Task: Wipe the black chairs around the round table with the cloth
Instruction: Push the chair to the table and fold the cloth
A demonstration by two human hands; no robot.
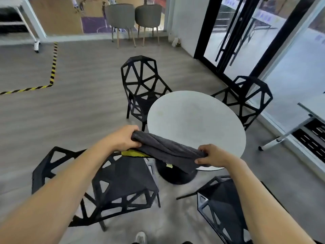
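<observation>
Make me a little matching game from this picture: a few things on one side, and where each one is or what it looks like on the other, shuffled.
Things:
1. cloth
2. round table
3. grey chairs
4. striped tape

Descriptions:
A. yellow and black, on the floor
B. white top, black chairs around it
C. dark grey, held at its two ends by the left hand and the right hand
D. two side by side at the far wall, on wooden legs

Pairs: 1-C, 2-B, 3-D, 4-A
</observation>
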